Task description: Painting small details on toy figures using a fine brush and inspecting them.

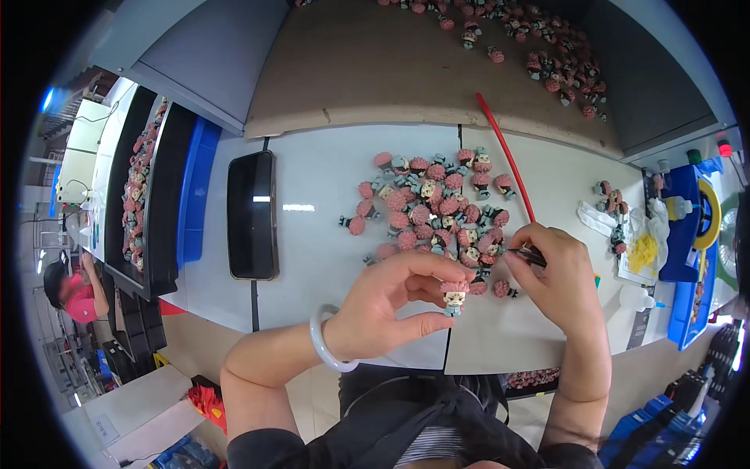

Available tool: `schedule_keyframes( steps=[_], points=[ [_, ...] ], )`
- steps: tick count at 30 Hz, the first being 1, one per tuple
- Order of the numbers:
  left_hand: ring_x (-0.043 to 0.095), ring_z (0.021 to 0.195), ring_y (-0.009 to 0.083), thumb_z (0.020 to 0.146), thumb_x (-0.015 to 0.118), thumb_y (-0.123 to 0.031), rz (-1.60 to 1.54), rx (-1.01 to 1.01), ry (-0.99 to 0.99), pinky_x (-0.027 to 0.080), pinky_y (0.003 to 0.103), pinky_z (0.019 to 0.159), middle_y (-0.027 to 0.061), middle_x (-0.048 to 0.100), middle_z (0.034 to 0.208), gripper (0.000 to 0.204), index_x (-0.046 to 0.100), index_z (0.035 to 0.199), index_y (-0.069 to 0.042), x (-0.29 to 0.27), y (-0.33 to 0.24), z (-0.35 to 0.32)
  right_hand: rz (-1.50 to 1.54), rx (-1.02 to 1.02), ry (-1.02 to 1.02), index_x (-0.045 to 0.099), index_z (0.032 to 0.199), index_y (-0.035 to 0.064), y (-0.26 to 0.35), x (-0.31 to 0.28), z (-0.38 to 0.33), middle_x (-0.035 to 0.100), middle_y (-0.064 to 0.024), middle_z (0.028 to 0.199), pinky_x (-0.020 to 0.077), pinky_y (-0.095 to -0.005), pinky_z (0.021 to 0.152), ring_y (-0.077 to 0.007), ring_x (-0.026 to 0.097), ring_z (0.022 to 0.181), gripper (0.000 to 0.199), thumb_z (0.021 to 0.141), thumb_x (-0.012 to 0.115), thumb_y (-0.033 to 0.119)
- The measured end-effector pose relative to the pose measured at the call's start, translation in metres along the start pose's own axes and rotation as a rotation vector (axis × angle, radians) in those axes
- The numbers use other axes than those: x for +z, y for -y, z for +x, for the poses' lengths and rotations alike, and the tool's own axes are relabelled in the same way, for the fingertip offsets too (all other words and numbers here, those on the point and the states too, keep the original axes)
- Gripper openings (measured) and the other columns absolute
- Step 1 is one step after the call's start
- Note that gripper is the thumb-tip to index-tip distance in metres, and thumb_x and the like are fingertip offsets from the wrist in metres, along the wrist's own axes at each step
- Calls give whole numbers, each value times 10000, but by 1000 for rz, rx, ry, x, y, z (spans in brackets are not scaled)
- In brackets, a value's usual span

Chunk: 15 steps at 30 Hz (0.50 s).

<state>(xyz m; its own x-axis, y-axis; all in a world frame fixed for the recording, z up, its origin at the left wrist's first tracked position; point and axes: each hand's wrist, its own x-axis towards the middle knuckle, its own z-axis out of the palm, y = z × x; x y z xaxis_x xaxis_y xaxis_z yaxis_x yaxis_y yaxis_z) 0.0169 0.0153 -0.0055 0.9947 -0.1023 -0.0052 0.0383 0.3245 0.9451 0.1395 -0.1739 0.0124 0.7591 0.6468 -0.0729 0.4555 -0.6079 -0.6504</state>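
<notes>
From where I stand, the left hand (383, 303) has its grip drawn in to a pinch, thumb low and fingertips high, on one small pink-haired figurine (455, 298), which it holds upright over the near edge of the tabletop (312, 297), face toward the person. A pale bracelet (316, 336) rings that wrist. The right hand (556, 270) has its grip closed around a slim dark tool (531, 255), whose tip lies close to the pile; I can't make out what kind it is. A long red rod (508, 152) runs from the far edge down to that hand, and I can't tell whether the fingers hold it. Just beyond both hands, a loose pile of matching figurines (420, 213) covers the middle of the tabletop, some lying over others. Toward the left edge lies a dark phone (253, 215); toward the right edge there's a smaller cluster (617, 205), a yellow wad (643, 252) and a white bottle (637, 298). Past the far edge, a brown shelf (367, 70) carries more figurines, heaped at its right corner. Off to the left stand a blue bin (195, 191) and a black tray (168, 187) filled with more, and beyond them a person in a red top (80, 303).
</notes>
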Motion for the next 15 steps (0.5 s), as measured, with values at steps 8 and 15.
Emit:
schedule_keyframes(
  steps=[8,15],
  points=[
    [512,1032,224,683,651,99,25,36,-2,490,364,830,126,464,1107,432,482,1058,-31,-1,1,1,-3,-12,11,563,795,7,0,0,0,582,-123,696,463,-303,575,-247,587,624,145,694,640,77],
    [519,1029,228,656,664,81,31,23,-5,478,363,816,96,480,1020,472,471,1071,-33,-1,1,1,-12,-8,4,565,796,11,0,-2,-2,580,-121,690,463,-301,572,-243,587,624,146,692,643,77]
  ],
)
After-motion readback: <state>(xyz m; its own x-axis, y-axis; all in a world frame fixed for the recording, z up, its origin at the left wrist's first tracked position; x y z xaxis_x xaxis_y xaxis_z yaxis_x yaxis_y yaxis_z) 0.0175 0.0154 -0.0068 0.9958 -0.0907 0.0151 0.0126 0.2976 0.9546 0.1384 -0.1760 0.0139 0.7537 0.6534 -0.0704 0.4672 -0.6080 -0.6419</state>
